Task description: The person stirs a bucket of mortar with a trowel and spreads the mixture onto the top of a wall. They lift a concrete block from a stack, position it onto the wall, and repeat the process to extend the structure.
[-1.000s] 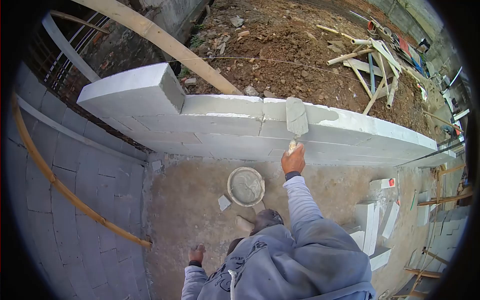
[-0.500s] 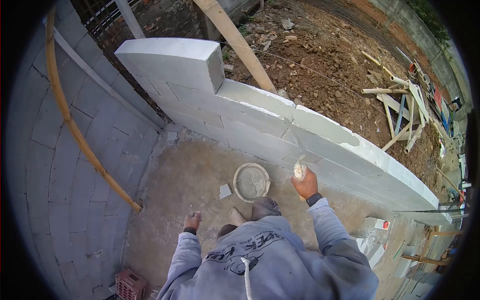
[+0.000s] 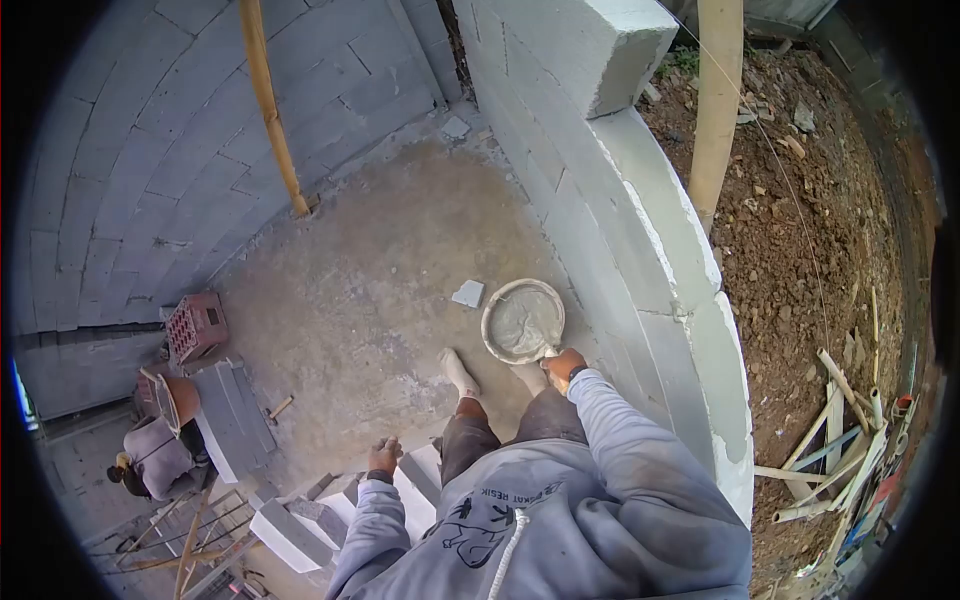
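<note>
My right hand (image 3: 565,366) is wrapped round the pale, mortar-crusted handle of a trowel (image 3: 547,351) at the near rim of a round basin (image 3: 486,325). The trowel's blade is hard to make out against the wet grey mortar (image 3: 520,318) in the basin. Lower and to the left, my left hand (image 3: 384,456) hangs with curled fingers above some pale blocks, and nothing shows in it. To the right of the basin runs a wall of light blocks (image 3: 640,240), its top streaked with mortar.
A block scrap (image 3: 468,293) lies left of the basin. Further left are a red crate (image 3: 198,328), stacked blocks (image 3: 232,415), a hammer (image 3: 281,408) and a bent-over person (image 3: 160,460). A bamboo pole (image 3: 716,110) leans beyond the wall; another (image 3: 268,100) stands at the left wall.
My right hand has lowered the trowel from beside the wall into the basin. The view has turned, bringing the crate, stacked blocks and other person into sight on the left.
</note>
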`<state>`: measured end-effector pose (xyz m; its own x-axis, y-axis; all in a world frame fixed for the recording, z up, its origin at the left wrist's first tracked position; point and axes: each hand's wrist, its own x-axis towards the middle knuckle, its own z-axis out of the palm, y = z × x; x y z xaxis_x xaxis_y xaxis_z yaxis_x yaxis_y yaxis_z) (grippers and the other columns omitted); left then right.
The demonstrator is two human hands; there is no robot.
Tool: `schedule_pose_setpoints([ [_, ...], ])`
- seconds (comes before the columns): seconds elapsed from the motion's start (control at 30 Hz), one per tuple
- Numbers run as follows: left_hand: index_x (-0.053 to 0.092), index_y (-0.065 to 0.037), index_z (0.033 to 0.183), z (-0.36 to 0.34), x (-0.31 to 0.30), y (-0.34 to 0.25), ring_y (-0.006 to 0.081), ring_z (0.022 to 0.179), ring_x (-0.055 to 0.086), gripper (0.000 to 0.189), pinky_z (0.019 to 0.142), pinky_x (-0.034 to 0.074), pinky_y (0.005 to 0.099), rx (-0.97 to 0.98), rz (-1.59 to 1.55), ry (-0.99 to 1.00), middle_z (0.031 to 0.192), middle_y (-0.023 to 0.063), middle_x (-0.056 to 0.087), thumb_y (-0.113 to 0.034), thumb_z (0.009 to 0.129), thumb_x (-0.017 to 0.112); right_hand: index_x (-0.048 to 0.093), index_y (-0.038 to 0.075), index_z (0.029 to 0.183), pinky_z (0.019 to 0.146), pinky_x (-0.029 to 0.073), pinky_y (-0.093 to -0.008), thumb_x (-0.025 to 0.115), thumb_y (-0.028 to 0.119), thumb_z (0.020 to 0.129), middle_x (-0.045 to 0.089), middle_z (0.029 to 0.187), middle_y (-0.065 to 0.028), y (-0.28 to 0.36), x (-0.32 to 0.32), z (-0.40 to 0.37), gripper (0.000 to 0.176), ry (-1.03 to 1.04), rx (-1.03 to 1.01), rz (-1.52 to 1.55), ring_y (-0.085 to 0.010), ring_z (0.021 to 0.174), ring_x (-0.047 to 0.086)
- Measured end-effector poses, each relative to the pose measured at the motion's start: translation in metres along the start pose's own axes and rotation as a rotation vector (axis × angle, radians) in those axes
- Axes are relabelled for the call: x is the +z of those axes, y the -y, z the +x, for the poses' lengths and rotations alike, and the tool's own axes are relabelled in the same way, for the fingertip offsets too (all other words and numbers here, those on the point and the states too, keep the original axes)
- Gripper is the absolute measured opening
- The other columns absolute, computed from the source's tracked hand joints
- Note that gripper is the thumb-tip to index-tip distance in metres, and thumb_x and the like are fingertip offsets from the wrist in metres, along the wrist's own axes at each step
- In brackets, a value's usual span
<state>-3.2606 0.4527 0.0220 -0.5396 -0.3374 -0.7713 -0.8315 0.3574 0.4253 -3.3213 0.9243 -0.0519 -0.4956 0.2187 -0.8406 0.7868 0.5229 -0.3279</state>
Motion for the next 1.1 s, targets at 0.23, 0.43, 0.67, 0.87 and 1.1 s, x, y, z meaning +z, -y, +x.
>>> schedule_pose_setpoints([
  [0.23, 0.062, -0.001, 0.103, -0.125, 0.092, 0.05, 0.0201, 0.085, 0.062, 0.04, 0.077, 0.047, 0.0312, 0.0, 0.039, 0.12, 0.088, 0.0128, 0.066, -0.036, 0.083, 0.058, 0.06, -0.012, 0.091, 0.07, 0.048, -0.0367, 0.071, 0.031, 0.068, 0.064, 0.087, -0.0234, -0.019, 0.004, 0.047, 0.051, -0.007, 0.068, -0.013, -0.0327, 0.082, 0.063],
  [0.43, 0.057, -0.003, 0.112, -0.189, 0.082, 0.025, 0.028, 0.099, 0.059, 0.046, 0.085, 0.044, 0.0353, -0.039, 0.015, -0.143, 0.106, 0.0177, 0.061, -0.04, 0.086, 0.052, 0.054, -0.013, 0.1, 0.048, 0.05, -0.0427, 0.06, 0.043, 0.082, 0.06, 0.087, -0.0194, -0.014, 0.028, 0.109, 0.058, 0.068, 0.161, 0.023, -0.0324, 0.078, 0.062],
  [0.67, 0.057, -0.002, 0.112, -0.259, 0.099, 0.096, 0.0285, 0.1, 0.058, 0.044, 0.086, 0.044, 0.035, -0.257, -0.243, -0.362, 0.108, 0.0168, 0.06, -0.036, 0.085, 0.053, 0.062, -0.011, 0.085, 0.078, 0.046, -0.0452, 0.053, 0.025, 0.075, 0.062, 0.089, -0.0283, 0.056, 0.068, 0.105, 0.038, -0.006, -0.503, -0.957, -0.0414, 0.088, 0.06],
  [0.87, 0.061, -0.003, 0.101, -0.32, 0.177, 0.219, 0.0295, 0.09, 0.06, 0.041, 0.078, 0.045, 0.0368, -0.468, -0.462, -0.494, 0.096, 0.0173, 0.063, -0.039, 0.082, 0.054, 0.058, -0.007, 0.072, 0.057, 0.048, -0.0418, 0.052, 0.015, 0.074, 0.063, 0.072, -0.0214, 0.119, 0.182, 0.057, 0.023, 0.321, -0.623, -0.744, -0.0345, 0.064, 0.062],
  [1.1, 0.062, 0.0, 0.09, -0.334, 0.264, 0.415, 0.0301, 0.079, 0.06, 0.039, 0.072, 0.044, 0.0383, -0.747, -0.7, -0.791, 0.082, 0.0201, 0.063, -0.037, 0.083, 0.053, 0.053, 0.002, 0.088, 0.042, 0.044, -0.0309, 0.061, 0.019, 0.08, 0.058, 0.064, -0.0088, 0.112, 0.318, -0.068, 0.02, 0.6, -0.622, -0.61, -0.0178, 0.047, 0.055],
])
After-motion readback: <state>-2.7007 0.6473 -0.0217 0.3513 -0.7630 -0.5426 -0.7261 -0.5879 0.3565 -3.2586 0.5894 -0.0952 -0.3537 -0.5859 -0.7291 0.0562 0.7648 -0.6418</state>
